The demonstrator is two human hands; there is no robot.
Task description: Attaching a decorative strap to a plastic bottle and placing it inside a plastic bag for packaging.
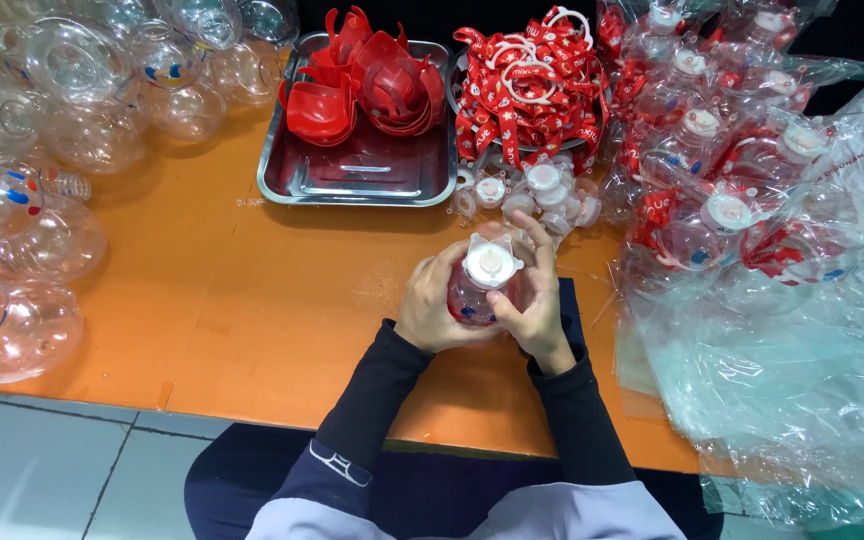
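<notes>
Head view, hands: left hand (439, 305) wraps the body of a small clear plastic bottle with a white round cap (483, 283); fingers curled close round its side. Right hand (532, 300) cups the other side, fingers bent over the cap's rim, thumb against the bottle wall. Both closed on it, none spread free.

Head view, bottle position: held upright between the two hands, above the orange tabletop (252, 300), near the table's front edge, just short of the heap of loose white caps (542, 190).

Head view, handling: thin-walled clear plastic, so probably light and a little springy; likely to dent under a hard squeeze. Smooth surface, probably slippery. Best hold looks to be round the wide body with one hand, cap rim with the other, as now.

Head view, surroundings: steel tray (362, 175) with red plastic handle pieces (362, 85) behind; beside it a bundle of red printed straps (532, 85). Pile of empty clear round bottles (42, 180) along the left. Finished bottles in clear plastic bags (742, 200) heaped at right.
</notes>
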